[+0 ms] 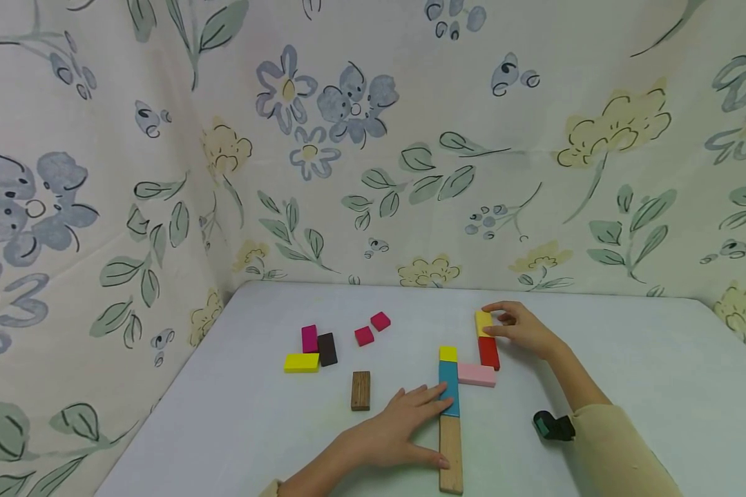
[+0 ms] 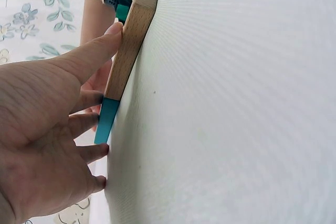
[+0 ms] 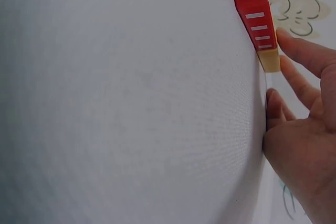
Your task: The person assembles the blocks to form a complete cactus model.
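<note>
My left hand (image 1: 404,428) lies with fingers spread over a column of blocks. Its fingertips rest on the blue block (image 1: 449,373), while the thumb touches the light wooden block (image 1: 452,476) at the near end. A small yellow block (image 1: 447,353) caps the column's far end. From the column's right side a pink block (image 1: 477,375) extends to a red block (image 1: 489,353), which has white stripes on its side in the right wrist view. Beyond the red one stands a pale yellow block (image 1: 481,321), pinched between thumb and forefinger of my right hand (image 1: 525,328).
Left of the column lies a dark brown wooden block (image 1: 360,391). Farther back are a magenta block (image 1: 309,338), a black block (image 1: 327,349), a bright yellow block (image 1: 301,363) and two small crimson blocks (image 1: 364,336). Floral cloth (image 1: 373,228) hangs behind the white table (image 1: 224,428).
</note>
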